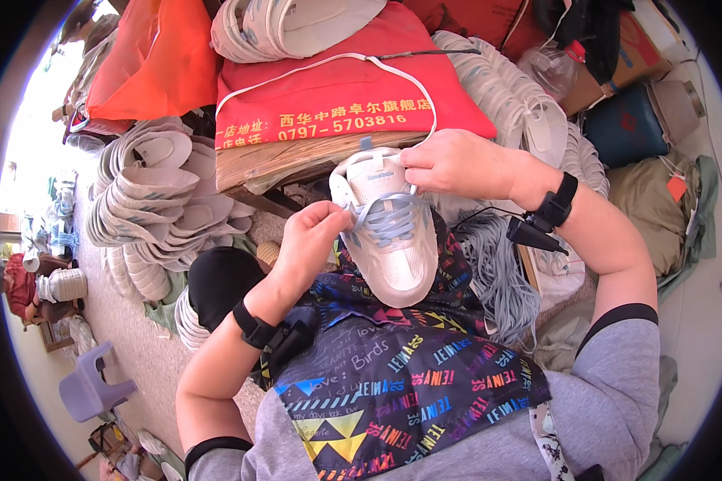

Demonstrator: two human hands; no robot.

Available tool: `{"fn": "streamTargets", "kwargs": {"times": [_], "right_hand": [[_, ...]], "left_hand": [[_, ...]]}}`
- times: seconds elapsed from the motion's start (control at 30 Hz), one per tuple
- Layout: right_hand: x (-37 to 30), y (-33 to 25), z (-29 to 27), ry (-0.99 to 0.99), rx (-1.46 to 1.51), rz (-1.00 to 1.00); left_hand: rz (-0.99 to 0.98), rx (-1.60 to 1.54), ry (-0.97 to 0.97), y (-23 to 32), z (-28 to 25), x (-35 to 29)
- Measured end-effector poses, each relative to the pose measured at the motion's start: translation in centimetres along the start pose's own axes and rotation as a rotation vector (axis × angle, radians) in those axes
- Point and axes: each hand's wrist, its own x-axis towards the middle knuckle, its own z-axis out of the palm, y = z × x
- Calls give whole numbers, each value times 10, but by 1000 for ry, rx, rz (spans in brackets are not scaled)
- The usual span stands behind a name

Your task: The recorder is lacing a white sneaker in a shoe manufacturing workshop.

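A white sneaker upper (393,264) rests over my lap, toe toward me, its tongue against the edge of a wooden bench (313,164). Light blue shoelaces (389,220) criss-cross its front. My left hand (313,236) is closed in a pinch at the upper's left eyelet edge, where a loop of the lace meets the fingertips. On the other side, my right hand (457,164) pinches the upper's right edge near the collar; the fingers hide what lies between them. A white cord (405,76) runs over the red cloth and down behind my right hand.
Red cloth (337,96) covers the bench, with more uppers (297,28) on top. Stacked uppers stand at left (148,200) and right (529,112). Loose blue-grey laces (497,272) hang right of my lap. A purple stool (96,385) stands at lower left.
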Motion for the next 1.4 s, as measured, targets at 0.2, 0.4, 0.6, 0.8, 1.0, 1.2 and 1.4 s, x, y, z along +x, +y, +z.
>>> {"fn": "streamTargets", "kwargs": {"times": [0.2, 0.4, 0.6, 0.8, 1.0, 1.2, 1.4], "right_hand": [[4, -11, -8, -11, 464, 260], [11, -17, 24, 130, 711, 627], [19, -27, 25, 252, 805, 670], [50, -39, -16, 579, 741, 484], [75, -31, -42, 746, 550, 396], [82, -47, -98, 940, 764, 405], [96, -71, -33, 803, 1325, 454]], "left_hand": [[-284, -27, -74, 24, -5, 17], [185, 750, -32, 41, -4, 20], [692, 902, -318, 46, -34, 39], [607, 805, -324, 33, -32, 45], [666, 545, 72, 32, 3, 35], [541, -176, -173, 130, -6, 12], [597, -64, 153, 121, -3, 13]]}}
